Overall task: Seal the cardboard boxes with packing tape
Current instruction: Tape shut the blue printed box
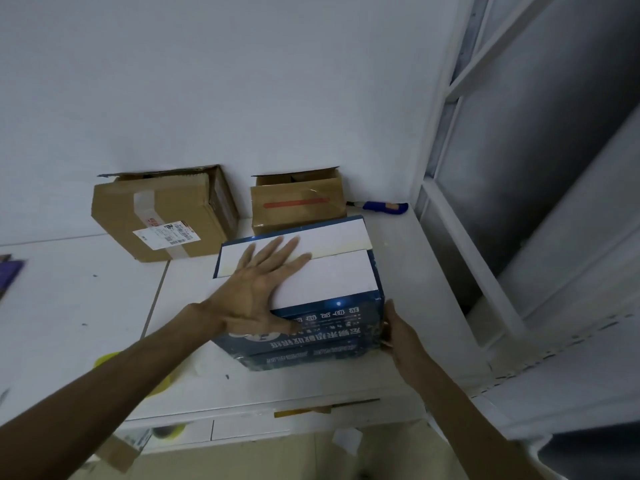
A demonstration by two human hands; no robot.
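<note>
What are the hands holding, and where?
The blue printed cardboard box: the left hand presses flat on its white top flaps, and the right hand steadies its near right corner.

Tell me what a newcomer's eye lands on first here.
The blue box with white top flaps sits in the middle, the left hand pressed flat on its flaps and the right hand against its right side. Behind it, a labelled brown box and a smaller brown box stand against the wall, a blue knife beside the smaller one.
</note>
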